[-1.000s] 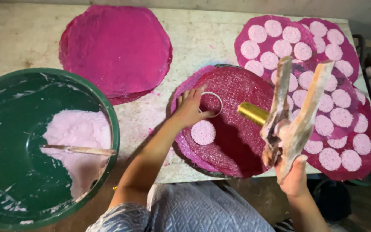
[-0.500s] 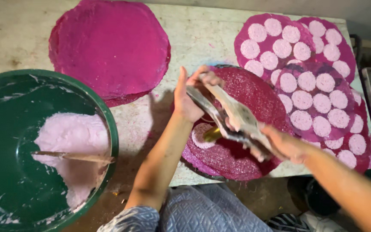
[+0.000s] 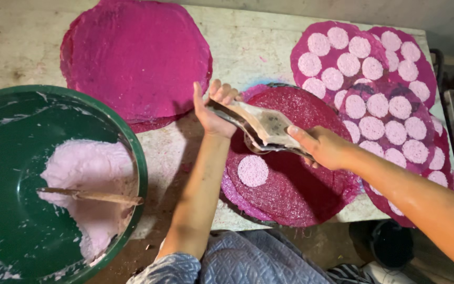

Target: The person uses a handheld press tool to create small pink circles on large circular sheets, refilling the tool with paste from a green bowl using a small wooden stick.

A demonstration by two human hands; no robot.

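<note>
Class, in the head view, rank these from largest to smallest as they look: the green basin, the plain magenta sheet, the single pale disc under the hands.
1. Green basin, though nearest the camera.
2. Magenta sheet.
3. Pale disc, clearly smallest.

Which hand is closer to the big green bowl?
Left. The left hand is up near the middle of the table, right of the green bowl. The right hand is farther right, over the dark pink mat.
</note>
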